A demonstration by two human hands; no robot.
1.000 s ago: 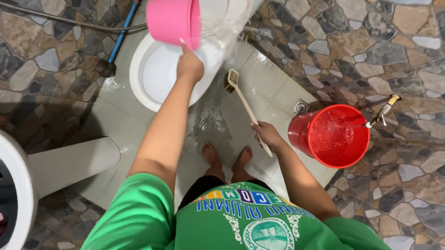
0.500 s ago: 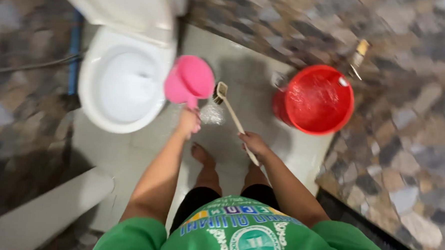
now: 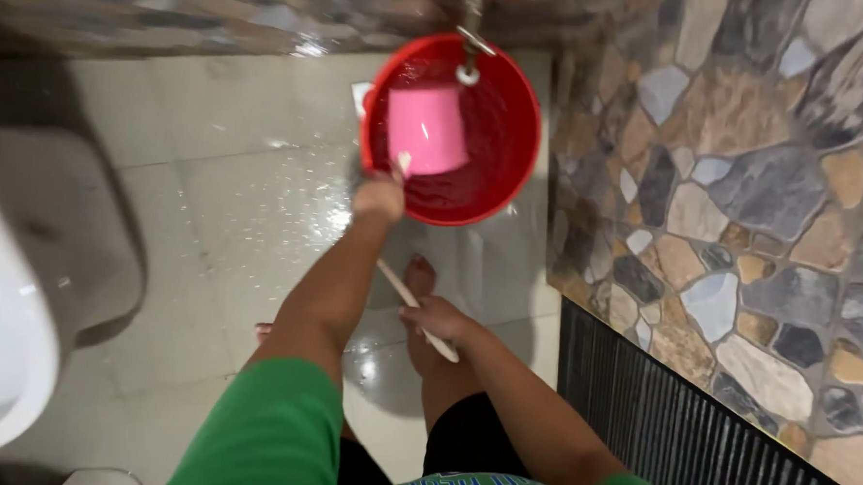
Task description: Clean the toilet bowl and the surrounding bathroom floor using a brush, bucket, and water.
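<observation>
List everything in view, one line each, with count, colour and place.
bucket: one, red, on the wet floor at top centre, under a tap.
scoop: one, pink, inside the bucket.
tap: one, metal, over the bucket's far rim.
brush handle: one, pale, slanting between the arms; its head is hidden.
toilet: one, white, left edge.
floor tiles: pale, wet, centre.
stone paving: multicoloured, right side.
grate: one, dark, lower right.
left hand: holds the scoop at the bucket.
right hand: grips the brush handle.
</observation>
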